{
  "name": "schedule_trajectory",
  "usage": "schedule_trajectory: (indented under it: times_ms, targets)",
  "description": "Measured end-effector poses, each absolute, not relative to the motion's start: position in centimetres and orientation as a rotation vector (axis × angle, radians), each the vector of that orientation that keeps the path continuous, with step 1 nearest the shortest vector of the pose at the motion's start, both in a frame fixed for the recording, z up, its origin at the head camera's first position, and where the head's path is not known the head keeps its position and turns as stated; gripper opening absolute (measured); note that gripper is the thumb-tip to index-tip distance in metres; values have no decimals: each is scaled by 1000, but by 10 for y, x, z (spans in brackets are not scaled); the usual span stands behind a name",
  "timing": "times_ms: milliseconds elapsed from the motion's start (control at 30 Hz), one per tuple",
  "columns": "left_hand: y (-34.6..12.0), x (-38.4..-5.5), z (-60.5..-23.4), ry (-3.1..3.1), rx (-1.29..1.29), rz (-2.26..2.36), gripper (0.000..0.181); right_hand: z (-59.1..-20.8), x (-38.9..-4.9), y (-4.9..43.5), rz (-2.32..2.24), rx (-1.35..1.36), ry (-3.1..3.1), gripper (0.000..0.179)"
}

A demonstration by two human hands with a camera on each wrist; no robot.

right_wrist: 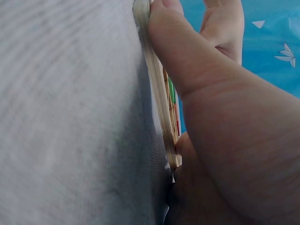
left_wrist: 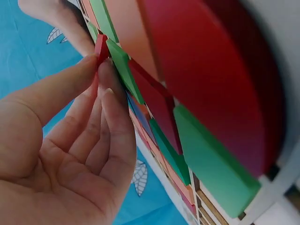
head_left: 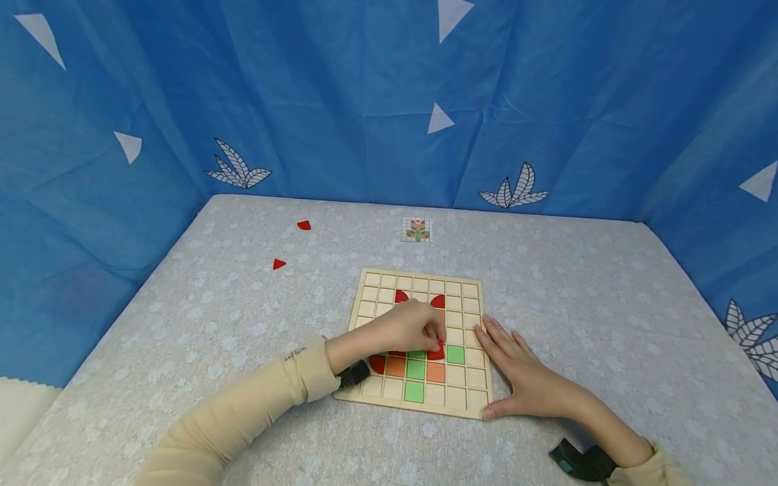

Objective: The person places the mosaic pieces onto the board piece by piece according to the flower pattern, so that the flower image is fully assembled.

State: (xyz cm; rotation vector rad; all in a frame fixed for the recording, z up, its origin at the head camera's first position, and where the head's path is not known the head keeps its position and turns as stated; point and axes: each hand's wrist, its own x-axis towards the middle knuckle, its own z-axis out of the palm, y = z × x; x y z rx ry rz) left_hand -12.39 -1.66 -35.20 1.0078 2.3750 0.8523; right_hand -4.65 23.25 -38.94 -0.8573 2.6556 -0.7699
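A wooden grid board (head_left: 474,398) lies on the table with red, green and orange pieces in its squares. My left hand (head_left: 408,325) reaches over the board and pinches a small red piece (left_wrist: 100,48) between thumb and fingers, low over the grid. Its full shape is hidden by the fingers. My right hand (head_left: 529,379) lies with fingers spread along the board's right edge, the thumb at the near corner. Beside the pinched piece sits a green square (head_left: 455,354), with an orange square (head_left: 435,372) just below. My left hand and forearm cover some squares.
On the table's left lie a red quarter-circle piece (head_left: 304,225) and a red triangle piece (head_left: 279,264). Beyond the board is a small pattern card (head_left: 416,230) with a coloured design. A blue curtain (head_left: 340,101) hangs behind and at the sides.
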Motion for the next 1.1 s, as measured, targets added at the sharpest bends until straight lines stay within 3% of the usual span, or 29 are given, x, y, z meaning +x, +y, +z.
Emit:
schedule_trajectory:
  times_ms: [667, 867, 1100]
  targets:
    - [-24, -117, -341, 2499, 1057, 833, 6, -392, -46, 233, -772, -857, 2660, 119]
    - [-71, -143, -315, 2622, 907, 1066, 8, -391, -46, 232, -771, -860, 2666, 120]
    - [-173, -180, -315, 2863, 420, 1219, 17, -390, -47, 232, -765, -865, 2665, 120]
